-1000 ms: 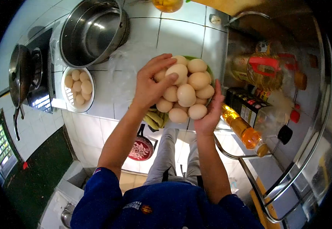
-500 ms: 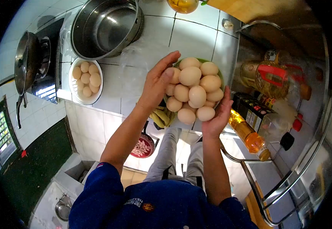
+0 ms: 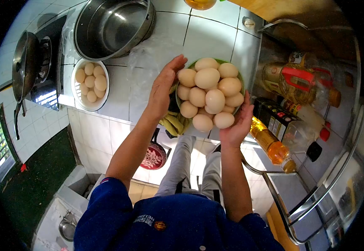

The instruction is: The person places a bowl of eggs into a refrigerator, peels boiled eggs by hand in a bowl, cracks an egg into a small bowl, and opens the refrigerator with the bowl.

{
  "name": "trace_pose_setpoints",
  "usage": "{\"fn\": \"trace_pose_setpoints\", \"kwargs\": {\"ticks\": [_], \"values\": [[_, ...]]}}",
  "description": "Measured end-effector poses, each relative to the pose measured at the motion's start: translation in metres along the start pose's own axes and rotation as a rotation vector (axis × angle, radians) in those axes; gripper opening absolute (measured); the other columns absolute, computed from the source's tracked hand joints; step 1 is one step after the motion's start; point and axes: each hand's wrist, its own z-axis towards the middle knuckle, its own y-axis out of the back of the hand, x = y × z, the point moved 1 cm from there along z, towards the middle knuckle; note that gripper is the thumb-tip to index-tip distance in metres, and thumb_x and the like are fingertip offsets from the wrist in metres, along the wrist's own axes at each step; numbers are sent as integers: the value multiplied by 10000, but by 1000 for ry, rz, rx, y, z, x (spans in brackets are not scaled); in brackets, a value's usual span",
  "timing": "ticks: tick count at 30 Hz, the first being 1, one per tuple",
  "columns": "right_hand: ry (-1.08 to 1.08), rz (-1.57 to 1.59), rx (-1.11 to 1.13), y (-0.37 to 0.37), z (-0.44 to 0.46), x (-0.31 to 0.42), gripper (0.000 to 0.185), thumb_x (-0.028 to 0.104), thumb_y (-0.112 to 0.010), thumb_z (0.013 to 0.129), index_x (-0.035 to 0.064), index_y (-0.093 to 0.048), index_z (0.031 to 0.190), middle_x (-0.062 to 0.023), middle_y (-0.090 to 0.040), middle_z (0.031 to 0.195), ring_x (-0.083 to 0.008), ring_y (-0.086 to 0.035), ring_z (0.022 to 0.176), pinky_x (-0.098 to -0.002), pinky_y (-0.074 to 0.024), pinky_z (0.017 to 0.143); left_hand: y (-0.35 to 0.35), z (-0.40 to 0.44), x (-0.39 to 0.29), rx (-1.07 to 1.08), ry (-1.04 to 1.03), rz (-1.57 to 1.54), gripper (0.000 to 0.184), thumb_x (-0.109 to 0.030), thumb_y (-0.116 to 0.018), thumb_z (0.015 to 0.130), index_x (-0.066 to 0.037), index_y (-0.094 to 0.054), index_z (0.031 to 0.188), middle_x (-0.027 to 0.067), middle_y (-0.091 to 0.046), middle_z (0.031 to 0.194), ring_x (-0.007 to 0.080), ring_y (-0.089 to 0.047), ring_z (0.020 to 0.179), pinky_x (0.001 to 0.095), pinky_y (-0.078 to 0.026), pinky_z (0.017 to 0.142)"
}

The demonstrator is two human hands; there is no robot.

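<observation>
A green-rimmed bowl (image 3: 242,80) heaped with light-brown eggs (image 3: 207,79) is over the near edge of the tiled counter. My left hand (image 3: 162,92) is at the bowl's left, its fingers straight and a small gap between it and the eggs. Around the lower right side of the bowl curves my right hand (image 3: 238,123), touching it; part of its grip is hidden by the bowl and eggs. Farther left, a white bowl (image 3: 76,95) holds several more eggs.
A large metal pot (image 3: 115,56) stands at the back left beside crumpled clear plastic (image 3: 144,54). A wok (image 3: 23,67) sits on the stove. Yellow-green bananas (image 3: 175,123) lie by the counter edge. At the right, an oil bottle (image 3: 272,146) and a black box (image 3: 274,119) lie near a metal rack.
My left hand has drawn off the eggs to the left, opening a gap. My right hand stays against the bowl. The whole view has shifted slightly.
</observation>
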Motion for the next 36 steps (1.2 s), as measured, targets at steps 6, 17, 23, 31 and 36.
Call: {"fn": "trace_pose_setpoints", "kwargs": {"ticks": [6, 17, 23, 31, 36], "values": [[-127, 28, -90, 16, 0, -1, 460, 250, -417, 947, 33, -431, 1351, -116, -483, 1347, -256, -461, 1255, -396, -341, 1080, 24, -11, -2, 83, 250, 83, 515, -146, -493, 863, 8, -455, 1353, 133, -529, 1307, 215, -495, 1209, 331, -361, 1051], [-167, -147, -148, 21, 4, 0, 580, 59, -464, 757, 3, -456, 1335, -131, -545, 1244, -260, -567, 1119, -366, -474, 959, 31, -9, -18, 345, 460, 208, 655, 4, -575, 758, 5, -407, 1391, 103, -611, 1136, 151, -576, 1035, 294, -462, 920], [-172, -138, -110, 21, 3, -1, 550, 78, -476, 765, -1, -471, 1309, -127, -562, 1220, -252, -580, 1096, -360, -484, 939, 29, 0, -27, 414, 411, 339, 664, -21, -604, 738, 7, -424, 1377, 106, -621, 1114, 162, -579, 1015, 295, -461, 913], [-182, -194, -60, 19, 0, -7, 456, 96, -490, 804, 24, -512, 1254, -106, -578, 1181, -225, -597, 1054, -339, -498, 896, 37, 9, -15, 474, 436, 175, 696, -31, -625, 774, -9, -357, 1416, 99, -545, 1267, 161, -514, 1139, 310, -438, 982], [-158, -315, 12, 29, 7, -8, 424, 112, -494, 813, 23, -534, 1225, -96, -589, 1149, -193, -596, 1020, -321, -503, 847, 40, 14, -8, 510, 462, 91, 682, -11, -606, 772, -9, -364, 1409, 94, -551, 1254, 169, -528, 1130, 316, -440, 984]]}}
